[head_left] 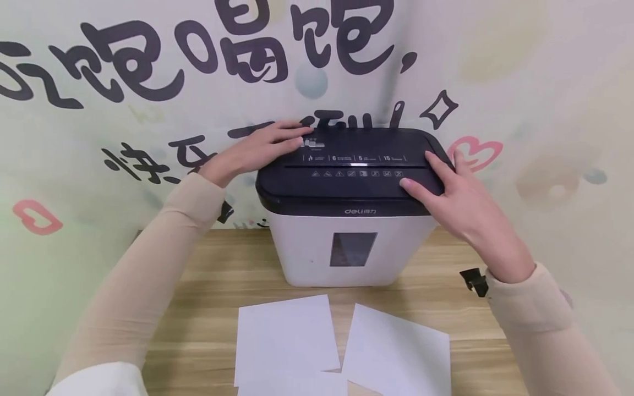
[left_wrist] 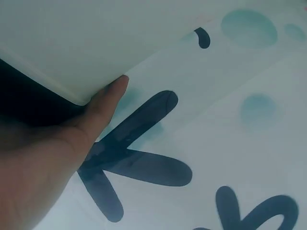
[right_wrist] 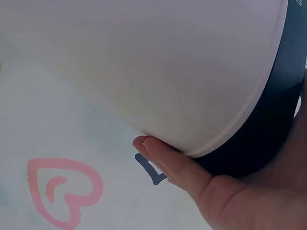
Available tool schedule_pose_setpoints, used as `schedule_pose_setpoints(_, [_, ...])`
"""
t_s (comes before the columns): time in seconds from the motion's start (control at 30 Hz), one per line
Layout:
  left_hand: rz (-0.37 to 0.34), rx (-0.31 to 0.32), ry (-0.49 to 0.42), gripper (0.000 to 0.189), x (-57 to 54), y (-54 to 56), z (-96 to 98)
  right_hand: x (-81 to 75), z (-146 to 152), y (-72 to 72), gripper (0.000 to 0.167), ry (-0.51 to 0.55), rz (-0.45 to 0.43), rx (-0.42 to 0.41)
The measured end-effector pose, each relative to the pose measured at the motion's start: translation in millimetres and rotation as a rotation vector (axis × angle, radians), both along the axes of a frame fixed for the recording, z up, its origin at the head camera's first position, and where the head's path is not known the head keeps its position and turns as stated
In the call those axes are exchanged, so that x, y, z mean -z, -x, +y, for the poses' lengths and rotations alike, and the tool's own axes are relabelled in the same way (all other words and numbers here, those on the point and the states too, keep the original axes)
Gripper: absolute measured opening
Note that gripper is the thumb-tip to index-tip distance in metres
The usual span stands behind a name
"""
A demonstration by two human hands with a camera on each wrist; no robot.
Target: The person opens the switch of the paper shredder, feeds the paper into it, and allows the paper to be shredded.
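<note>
A paper shredder (head_left: pixel 354 198) with a black lid and a white bin stands upright on the wooden table, against the printed backdrop. On the lid's left end rests my left hand (head_left: pixel 269 146), its fingers pointing across the top; one finger lies along the corner below the lid in the left wrist view. My right hand (head_left: pixel 463 201) touches the right end, thumb and index finger spread on the lid. Other right-hand fingers (right_wrist: pixel 177 165) lie against the white side below the lid in the right wrist view. The lid's slot (head_left: pixel 356 165) shows between both hands.
White paper sheets lie on the table (head_left: pixel 213 319) in front of the shredder: one left (head_left: pixel 284 335), one right (head_left: pixel 401 352), another (head_left: pixel 294 385) at the lower edge overlapping them. A backdrop (head_left: pixel 495 66) with black lettering rises behind the table.
</note>
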State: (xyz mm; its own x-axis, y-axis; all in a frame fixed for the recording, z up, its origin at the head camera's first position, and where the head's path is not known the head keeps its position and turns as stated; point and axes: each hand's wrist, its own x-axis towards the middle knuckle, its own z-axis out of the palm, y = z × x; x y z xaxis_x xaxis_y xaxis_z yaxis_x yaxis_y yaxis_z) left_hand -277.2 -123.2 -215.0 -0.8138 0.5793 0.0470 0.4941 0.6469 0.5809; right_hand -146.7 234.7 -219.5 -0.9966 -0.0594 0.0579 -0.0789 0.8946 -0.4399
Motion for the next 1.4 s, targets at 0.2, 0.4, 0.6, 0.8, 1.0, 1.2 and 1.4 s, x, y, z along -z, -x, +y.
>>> schedule_pose_setpoints(0.2, [-0.003,0.020,-0.021,0.047,0.9,11.5,5.1,0.0,0,5.0,0.090,-0.020,-0.013,0.020])
schedule_pose_setpoints(0.4, [-0.033,0.025,-0.050,0.048,-2.4,15.9,5.0,0.0,0,7.4,0.089,-0.018,-0.007,0.016])
schedule_pose_setpoints(0.6, [-0.112,0.013,-0.077,0.053,-5.2,22.5,3.8,1.5,-3,14.6,0.090,-0.017,-0.014,0.008])
schedule_pose_setpoints(0.8, [-0.243,-0.014,-0.162,0.053,-2.7,30.7,6.6,-3.8,3,20.9,0.091,-0.036,-0.100,0.012])
schedule_pose_setpoints(1.0, [-0.300,-0.028,-0.268,0.052,3.2,32.8,6.2,1.5,3,19.1,0.087,-0.042,-0.015,0.002])
schedule_pose_setpoints(1.2, [-0.435,-0.084,-0.376,0.052,1.9,34.5,10.2,5.1,4,17.5,0.079,-0.028,0.049,0.003])
schedule_pose_setpoints(1.4, [-0.490,-0.145,-0.387,0.053,-0.5,35.7,13.0,6.9,3,18.2,0.078,-0.023,0.063,0.004])
